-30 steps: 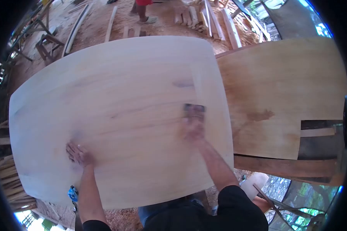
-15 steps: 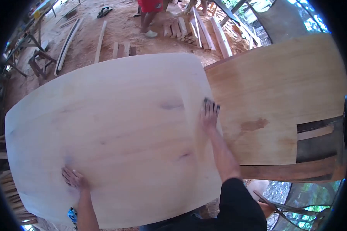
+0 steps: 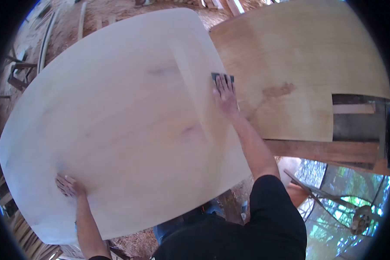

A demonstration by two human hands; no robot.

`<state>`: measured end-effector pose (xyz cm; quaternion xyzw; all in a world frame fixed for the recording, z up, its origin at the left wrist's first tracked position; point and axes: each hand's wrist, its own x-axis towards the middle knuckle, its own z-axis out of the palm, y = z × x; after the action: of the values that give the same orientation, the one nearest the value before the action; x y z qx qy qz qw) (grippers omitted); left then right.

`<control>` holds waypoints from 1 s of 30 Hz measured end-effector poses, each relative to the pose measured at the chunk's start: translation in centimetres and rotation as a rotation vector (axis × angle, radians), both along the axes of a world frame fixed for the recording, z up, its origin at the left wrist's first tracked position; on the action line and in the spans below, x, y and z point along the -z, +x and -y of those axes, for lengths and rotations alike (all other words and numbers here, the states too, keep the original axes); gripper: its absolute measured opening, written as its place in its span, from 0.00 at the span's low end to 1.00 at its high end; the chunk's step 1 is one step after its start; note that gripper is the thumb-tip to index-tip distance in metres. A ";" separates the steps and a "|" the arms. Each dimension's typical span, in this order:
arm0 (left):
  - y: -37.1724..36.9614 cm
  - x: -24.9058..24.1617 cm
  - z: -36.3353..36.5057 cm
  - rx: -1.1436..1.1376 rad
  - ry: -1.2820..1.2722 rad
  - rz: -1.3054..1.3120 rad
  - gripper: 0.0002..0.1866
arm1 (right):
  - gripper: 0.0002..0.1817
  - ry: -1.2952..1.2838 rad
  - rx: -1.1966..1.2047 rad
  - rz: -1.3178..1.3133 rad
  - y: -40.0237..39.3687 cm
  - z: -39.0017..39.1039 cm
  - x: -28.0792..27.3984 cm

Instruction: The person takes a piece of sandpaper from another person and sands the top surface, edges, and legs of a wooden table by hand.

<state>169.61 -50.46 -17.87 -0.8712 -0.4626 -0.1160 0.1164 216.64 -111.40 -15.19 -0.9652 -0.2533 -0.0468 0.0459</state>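
A broad pale wooden panel [image 3: 130, 99] with rounded corners lies in front of me, marked by a few dark smudges. My right hand [image 3: 225, 96] presses near its right edge, fingers stretched over a dark sheet that looks like sandpaper [image 3: 215, 77]; the sheet's far edge shows past the fingertips. A lighter streak and a yellowish dusty patch [image 3: 212, 134] run along the surface close to this hand. Toward the near left, my left hand [image 3: 70, 186] rests flat on the panel with nothing in it.
To the right is a second, browner wooden sheet [image 3: 299, 52] with a reddish stain and a cut-out corner, above a plank frame [image 3: 325, 150]. Lumber strips [image 3: 47, 39] lie on the dusty ground at the far left. Stacked sticks [image 3: 28, 236] stand below left.
My view has tipped downward, so the panel sits higher in the picture and the person in red shorts has left it. More of the sandpaper shows beyond my right fingertips.
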 end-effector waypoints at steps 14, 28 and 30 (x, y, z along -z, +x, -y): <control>-3.6 5.1 -4.8 0.083 -0.129 -0.013 0.33 | 0.35 0.172 0.317 -0.036 -36.1 12.0 -1.2; -14.1 -4.6 -2.9 0.134 -0.522 -0.292 0.57 | 0.35 0.851 -0.240 -0.666 -63.5 -28.1 -0.3; -15.1 -2.3 -5.8 0.208 -0.544 -0.334 0.59 | 0.33 1.004 -0.402 -0.716 -66.6 -34.8 0.9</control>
<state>154.54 -44.62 -15.52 -0.9198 -0.3599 0.1449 -0.0584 150.01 -76.56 -16.12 -0.7158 -0.3455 0.1745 0.5812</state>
